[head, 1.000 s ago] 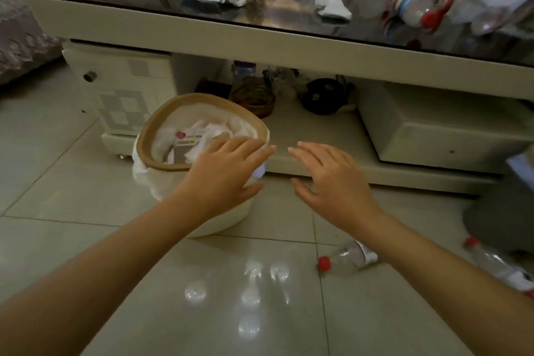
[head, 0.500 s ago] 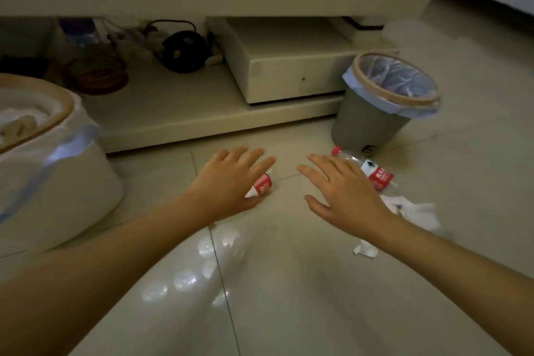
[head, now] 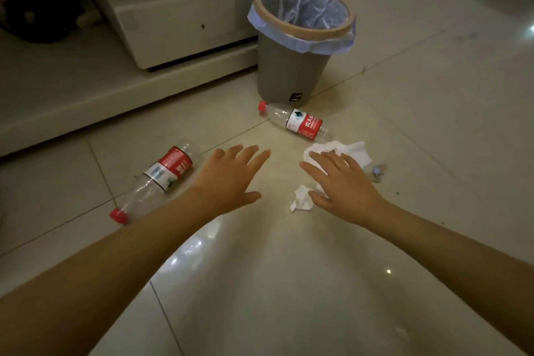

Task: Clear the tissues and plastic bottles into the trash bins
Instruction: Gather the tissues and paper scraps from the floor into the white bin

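Left hand [head: 231, 179]: palm down over the tiled floor [head: 289, 283], fingers straight and slightly spread, holding nothing. Right hand [head: 344, 185]: palm down, fingers straight and spread, thumb out to the inner side, holding nothing; whether either palm touches the floor cannot be told. Small crumpled tissue [head: 302, 198]: on the floor just beside the right thumb, at its inner edge, possibly touching. Near bottle [head: 157, 179]: clear plastic, red cap, red-and-white label, lying on its side to the outer side of the left hand and wrist, cap end pointing back toward the person, partly hidden behind the left forearm. Large tissue [head: 349, 152]: white, loosely bunched, just past the right fingertips, partly covered by them. Small scrap [head: 377, 172]: greyish, on the floor just to the outer side of the right hand; kind not discernible. Far bottle [head: 297, 121]: clear plastic, red cap, red-and-white label, on its side beyond the right hand, its base end close to the large tissue, its cap end near the foot of the bin. Grey trash bin [head: 284, 72]: upright, tan rim, pale liner bag folded over the rim, standing beyond both hands, beside the low cream cabinet base [head: 115, 87].
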Available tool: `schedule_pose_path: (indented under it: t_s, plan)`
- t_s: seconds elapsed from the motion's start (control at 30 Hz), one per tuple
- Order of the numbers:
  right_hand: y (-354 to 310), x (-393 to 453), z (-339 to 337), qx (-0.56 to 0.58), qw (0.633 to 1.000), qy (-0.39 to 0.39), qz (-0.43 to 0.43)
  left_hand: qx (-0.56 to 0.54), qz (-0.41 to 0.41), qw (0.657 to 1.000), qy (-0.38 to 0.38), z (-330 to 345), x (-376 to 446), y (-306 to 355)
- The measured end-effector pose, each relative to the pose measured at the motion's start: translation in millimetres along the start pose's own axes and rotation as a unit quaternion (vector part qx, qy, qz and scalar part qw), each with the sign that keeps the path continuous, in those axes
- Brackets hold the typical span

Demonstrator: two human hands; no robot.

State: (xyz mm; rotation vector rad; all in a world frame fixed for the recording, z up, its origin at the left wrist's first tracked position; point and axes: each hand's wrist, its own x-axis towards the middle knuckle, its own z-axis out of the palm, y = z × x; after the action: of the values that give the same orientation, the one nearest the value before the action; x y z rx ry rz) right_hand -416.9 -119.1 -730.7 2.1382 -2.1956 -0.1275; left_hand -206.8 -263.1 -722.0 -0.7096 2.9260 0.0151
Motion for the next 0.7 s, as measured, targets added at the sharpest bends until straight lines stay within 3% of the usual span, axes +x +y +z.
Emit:
schedule_pose_path:
  t_s: [0.37, 0.5, 0.7]
  plan:
    - [115, -11, 84, -0.009, 0.99, -0.109, 0.092, -0.022, 0.016, 0.996, -0.087, 46, 90, 62]
    - [134, -9, 117, 0.002, 0.986, -0.123, 0.11, -0.02, 0.028, 0.99, -0.133, 80, 135, 80]
    - [142, -3, 142, 0.017, 0.982, -0.131, 0.132, 0.02, 0.065, 0.99, -0.125, 96, 189, 97]
